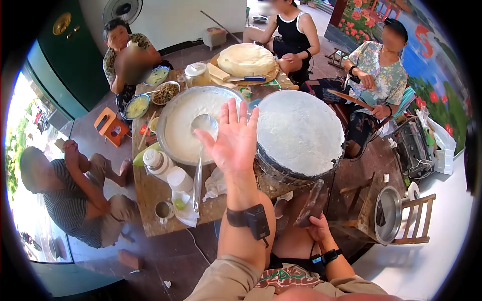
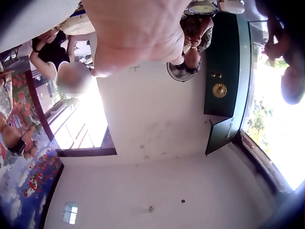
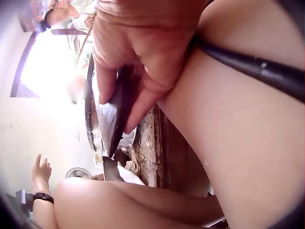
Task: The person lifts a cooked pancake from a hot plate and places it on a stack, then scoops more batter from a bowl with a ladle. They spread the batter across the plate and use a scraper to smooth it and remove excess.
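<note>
My left hand (image 1: pixel 233 143) is raised with the palm up and fingers spread, holding nothing; it overlaps the rim of a wide metal basin (image 1: pixel 163 138) of white batter. A ladle (image 1: pixel 198 183) leans in that basin, its handle hanging over the near side. To the right, a round griddle (image 1: pixel 301 133) is covered by a thin white sheet of batter. Low by my thighs, my right hand (image 1: pixel 320 228) grips a dark flat scraper (image 1: pixel 312 200) smeared with white. In the right wrist view, fingers and thumb close on the scraper (image 3: pixel 119 107) from both sides.
The wooden table (image 1: pixel 150 213) also bears a mug (image 1: pixel 163 209), a white thermos (image 1: pixel 156 161), a bowl of filling (image 1: pixel 165 93) and a pile of pale flat sheets (image 1: pixel 246 59). Several people sit around it. A steel basin (image 1: pixel 389 215) stands at right beside a wooden chair (image 1: pixel 420 218).
</note>
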`<state>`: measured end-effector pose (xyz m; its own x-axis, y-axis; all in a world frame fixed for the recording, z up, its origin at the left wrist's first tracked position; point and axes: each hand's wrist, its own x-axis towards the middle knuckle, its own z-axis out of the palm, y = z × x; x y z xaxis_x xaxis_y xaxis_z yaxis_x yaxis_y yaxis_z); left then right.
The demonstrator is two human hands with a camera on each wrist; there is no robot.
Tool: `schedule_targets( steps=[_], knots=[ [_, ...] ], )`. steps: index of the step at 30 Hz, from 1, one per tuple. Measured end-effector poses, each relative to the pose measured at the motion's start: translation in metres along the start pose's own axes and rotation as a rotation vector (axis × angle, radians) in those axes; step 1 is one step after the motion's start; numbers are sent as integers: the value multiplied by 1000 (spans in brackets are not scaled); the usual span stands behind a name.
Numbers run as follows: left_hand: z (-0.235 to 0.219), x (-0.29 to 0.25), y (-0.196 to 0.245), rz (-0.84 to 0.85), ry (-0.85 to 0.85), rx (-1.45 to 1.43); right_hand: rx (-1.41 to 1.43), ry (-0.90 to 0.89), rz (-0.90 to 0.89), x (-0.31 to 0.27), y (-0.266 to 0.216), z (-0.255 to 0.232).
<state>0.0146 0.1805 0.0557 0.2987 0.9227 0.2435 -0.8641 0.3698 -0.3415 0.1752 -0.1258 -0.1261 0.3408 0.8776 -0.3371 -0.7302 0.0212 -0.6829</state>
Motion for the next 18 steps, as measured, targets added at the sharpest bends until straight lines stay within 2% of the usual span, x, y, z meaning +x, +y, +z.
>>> schedule_targets(
  steps=[12, 15, 18],
  knots=[
    [-4, -3, -10, -34, -8, 55, 35, -41, 8, -11, -10, 4],
    [-6, -3, -14, -41, -9, 86, 102, -24, 40, -11, -10, 0],
    [-7, -4, -16, -44, 5, 104, 192, 26, -3, -9, -3, -9]
  ],
)
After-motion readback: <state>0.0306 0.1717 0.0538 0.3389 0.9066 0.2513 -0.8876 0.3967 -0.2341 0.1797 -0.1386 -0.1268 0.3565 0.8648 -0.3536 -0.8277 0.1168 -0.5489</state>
